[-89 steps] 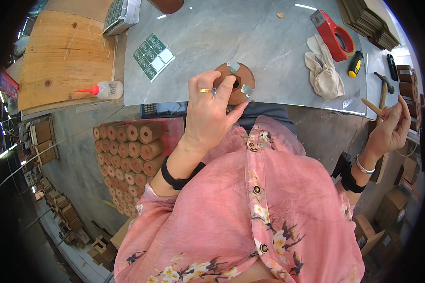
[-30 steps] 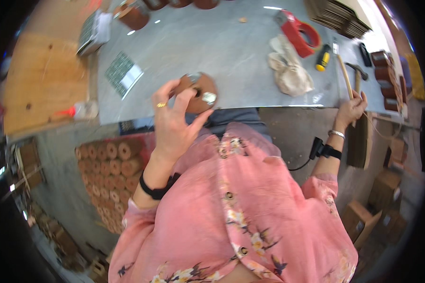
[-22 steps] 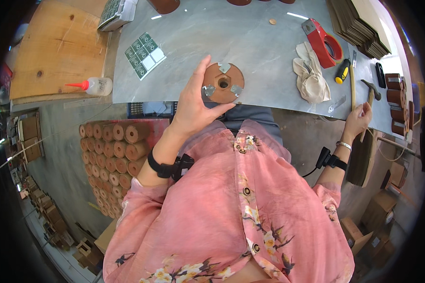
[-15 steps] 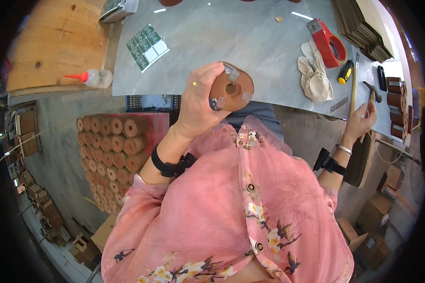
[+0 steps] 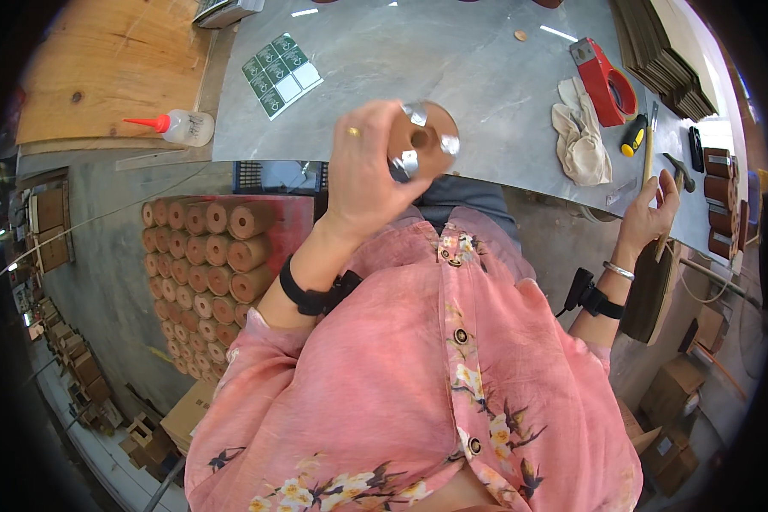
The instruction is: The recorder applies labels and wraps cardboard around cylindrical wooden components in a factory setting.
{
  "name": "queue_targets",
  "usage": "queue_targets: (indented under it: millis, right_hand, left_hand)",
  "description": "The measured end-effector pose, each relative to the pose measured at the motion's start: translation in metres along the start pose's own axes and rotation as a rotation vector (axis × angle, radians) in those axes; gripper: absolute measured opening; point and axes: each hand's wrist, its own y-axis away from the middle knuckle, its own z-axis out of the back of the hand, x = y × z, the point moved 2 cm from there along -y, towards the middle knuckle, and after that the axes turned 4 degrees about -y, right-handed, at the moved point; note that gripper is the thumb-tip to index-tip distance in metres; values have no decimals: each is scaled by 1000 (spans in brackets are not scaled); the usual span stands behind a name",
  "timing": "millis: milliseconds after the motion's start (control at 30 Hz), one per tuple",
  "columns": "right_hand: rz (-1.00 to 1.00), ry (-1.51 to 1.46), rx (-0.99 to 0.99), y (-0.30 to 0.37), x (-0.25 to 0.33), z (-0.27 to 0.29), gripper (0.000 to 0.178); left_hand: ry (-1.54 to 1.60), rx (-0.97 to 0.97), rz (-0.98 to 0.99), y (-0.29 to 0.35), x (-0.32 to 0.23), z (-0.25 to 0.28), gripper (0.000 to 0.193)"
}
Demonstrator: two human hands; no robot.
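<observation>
Left hand [image 5: 365, 171] is gripping a brown cylinder [image 5: 438, 136], fingers clamped round its left side, thumb bracing the near side. Cylinder is sitting over the near edge of the grey marbled tabletop [image 5: 401, 60], tilted, end face showing a central hole and three silvery metal tabs [image 5: 450, 145] spaced around it. Hand is blurring slightly.

Right hand [image 5: 648, 213] is reaching over the table's near right corner, fingers partly curled, lying at the handle of a hammer [image 5: 680, 173]; cannot tell whether they are closing on it. A slim wooden stick [image 5: 649, 154] is lying just beside, pointing away.

Right side, farther in: yellow-and-black tool handle [image 5: 634, 136], crumpled off-white cloth glove [image 5: 582, 141], red tape dispenser [image 5: 604, 90] lying near one another. Far right, a cardboard stack [image 5: 661, 60] is standing.

Left side: green sticker sheet [image 5: 275, 72] is lying flat; red-tipped squeeze bottle [image 5: 189, 128] is lying near the tabletop's left edge. Below, piled brown rolls [image 5: 205, 256] are showing their holed ends.
</observation>
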Motion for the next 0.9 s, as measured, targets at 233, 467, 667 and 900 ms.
queue_targets:
  millis: [233, 467, 667, 900]
  right_hand:
    - [-15, -150, 29, 8, 26, 1, 25]
    - [-13, -249, 133, 24, 53, -9, 20]
    - [29, -362, 289, 44, 106, -21, 21]
    - [197, -541, 515, 71, 173, -36, 26]
  left_hand:
    - [1818, -71, 1169, 3, 42, -5, 64]
    - [2427, -99, 1338, 20, 43, -7, 58]
    - [2325, -77, 1302, 13, 39, -9, 66]
    - [2206, 55, 1192, 13, 33, -13, 61]
